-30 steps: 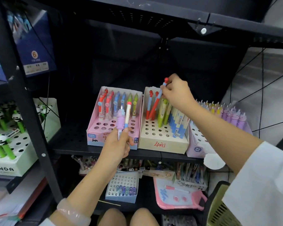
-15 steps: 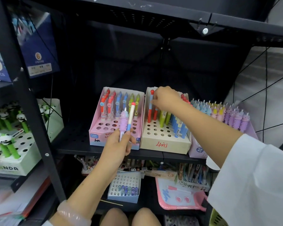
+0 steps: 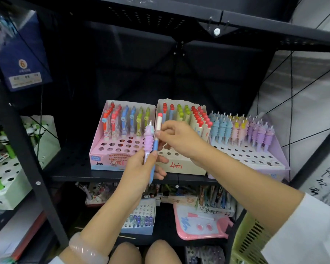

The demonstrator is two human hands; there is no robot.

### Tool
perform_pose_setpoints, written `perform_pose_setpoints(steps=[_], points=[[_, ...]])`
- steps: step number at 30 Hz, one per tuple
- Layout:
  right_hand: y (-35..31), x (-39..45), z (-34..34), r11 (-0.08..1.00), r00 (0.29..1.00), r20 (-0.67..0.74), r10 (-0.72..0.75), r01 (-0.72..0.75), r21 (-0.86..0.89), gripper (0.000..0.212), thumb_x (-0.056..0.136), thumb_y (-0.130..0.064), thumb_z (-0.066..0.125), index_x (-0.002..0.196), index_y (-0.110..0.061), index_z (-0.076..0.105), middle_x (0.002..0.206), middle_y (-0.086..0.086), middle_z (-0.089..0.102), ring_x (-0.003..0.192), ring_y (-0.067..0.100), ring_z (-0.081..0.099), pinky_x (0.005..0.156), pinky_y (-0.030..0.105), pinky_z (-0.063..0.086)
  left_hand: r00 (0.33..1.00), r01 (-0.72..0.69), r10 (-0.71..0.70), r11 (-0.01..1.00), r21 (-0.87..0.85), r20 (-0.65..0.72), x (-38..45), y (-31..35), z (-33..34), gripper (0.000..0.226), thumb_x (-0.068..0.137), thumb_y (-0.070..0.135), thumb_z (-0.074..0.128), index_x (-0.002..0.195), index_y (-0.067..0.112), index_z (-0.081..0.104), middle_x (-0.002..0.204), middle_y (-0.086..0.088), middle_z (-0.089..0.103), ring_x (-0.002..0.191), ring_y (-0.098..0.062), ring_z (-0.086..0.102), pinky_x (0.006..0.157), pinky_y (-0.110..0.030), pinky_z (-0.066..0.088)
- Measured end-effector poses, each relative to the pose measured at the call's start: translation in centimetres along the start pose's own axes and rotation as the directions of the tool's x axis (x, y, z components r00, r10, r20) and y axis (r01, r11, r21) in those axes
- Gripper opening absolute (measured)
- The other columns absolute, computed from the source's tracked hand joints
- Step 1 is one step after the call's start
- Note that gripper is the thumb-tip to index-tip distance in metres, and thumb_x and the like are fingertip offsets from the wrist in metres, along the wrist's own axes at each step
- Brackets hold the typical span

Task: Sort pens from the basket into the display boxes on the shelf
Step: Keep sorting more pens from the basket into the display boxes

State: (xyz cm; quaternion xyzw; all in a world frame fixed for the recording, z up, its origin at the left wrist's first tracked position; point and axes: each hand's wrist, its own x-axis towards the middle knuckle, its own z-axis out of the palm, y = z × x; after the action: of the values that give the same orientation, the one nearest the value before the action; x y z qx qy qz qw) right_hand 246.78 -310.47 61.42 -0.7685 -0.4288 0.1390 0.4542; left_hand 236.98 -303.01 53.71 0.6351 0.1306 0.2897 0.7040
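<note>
— What's she got in her hands?

— The left hand (image 3: 141, 168) grips two pens upright in front of the shelf (image 3: 107, 177): a lilac ridged pen (image 3: 148, 143) and, just beside it, a blue pen with a cream top and red cap (image 3: 157, 134). Fingers are curled round both barrels.

— And the other hand?

— The right hand (image 3: 179, 139) reaches across and pinches the cream upper part of the blue pen between thumb and fingertips.

— Where are the boxes?

— Three in a row on the shelf. A pink display box (image 3: 111, 149) on the left with red, blue and green pens at its back, a cream box marked in red (image 3: 181, 167) in the middle, behind the hands, and a lilac box (image 3: 255, 161) on the right full of ridged pens.

— The basket?

— A yellow-green basket (image 3: 248, 242) sits low at the right, under her white sleeve (image 3: 309, 231).
</note>
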Motion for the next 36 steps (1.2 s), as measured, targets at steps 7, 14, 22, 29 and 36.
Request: perform_pose_setpoints(steps=[7,14,22,29,36], points=[[1.8,-1.0,-6.5,0.993,0.933,-0.360,-0.026,0.066,0.097,0.016,0.099,-0.019,0.041,0.085,-0.020,0.046,0.074,0.003,0.060,0.050,0.004,0.059,0.050,0.016,0.049,0.995,0.090,-0.094,0.992,0.084,0.045,0.1,-0.3,3.0,0.016,0.099,0.028,0.041,0.095,0.024,0.057,0.056,0.009,0.060,0.034,-0.005,0.032,0.035,-0.016,0.028],[5.4,-2.5,-10.3,0.986,0.842,-0.519,-0.147,0.084,-0.142,0.009,0.099,-0.019,0.043,0.093,-0.012,0.042,0.064,0.000,0.057,0.046,-0.001,0.054,0.047,0.012,0.045,0.984,0.171,-0.169,0.985,-0.027,0.051,0.7,-0.4,5.7,0.017,0.098,0.021,0.041,0.091,0.013,0.055,0.049,0.006,0.048,0.036,-0.007,0.029,0.035,-0.017,0.020],[4.7,-2.6,-7.8,0.976,0.874,-0.434,-0.219,0.187,-0.116,0.020,0.093,-0.018,0.055,0.081,-0.026,0.041,0.070,-0.003,0.065,0.060,0.001,0.066,0.054,0.016,0.053,0.992,0.122,-0.123,0.992,-0.021,-0.031,0.5,-0.2,5.8,0.022,0.099,0.013,0.033,0.084,0.020,0.047,0.055,0.002,0.051,0.038,-0.007,0.035,0.040,-0.019,0.026],[4.0,-1.6,-4.4,0.883,0.899,-0.357,-0.254,0.064,-0.465,0.019,0.095,-0.025,0.050,0.097,-0.007,0.044,0.079,0.013,0.066,0.073,0.027,0.067,0.066,0.044,0.054,0.992,0.109,-0.108,0.994,0.025,-0.060,0.0,-0.1,4.4,0.020,0.098,0.012,0.034,0.094,0.024,0.049,0.057,0.007,0.059,0.039,-0.004,0.039,0.037,-0.016,0.032],[2.6,-1.3,-4.3,0.787,0.878,-0.360,-0.316,0.031,-0.616,0.022,0.097,-0.025,0.046,0.103,-0.004,0.046,0.082,0.012,0.062,0.072,0.030,0.062,0.067,0.044,0.052,0.992,0.110,-0.107,0.993,0.039,-0.068,0.0,0.0,3.8,0.020,0.098,0.014,0.035,0.095,0.030,0.047,0.055,0.011,0.059,0.039,-0.002,0.039,0.034,-0.015,0.029]])
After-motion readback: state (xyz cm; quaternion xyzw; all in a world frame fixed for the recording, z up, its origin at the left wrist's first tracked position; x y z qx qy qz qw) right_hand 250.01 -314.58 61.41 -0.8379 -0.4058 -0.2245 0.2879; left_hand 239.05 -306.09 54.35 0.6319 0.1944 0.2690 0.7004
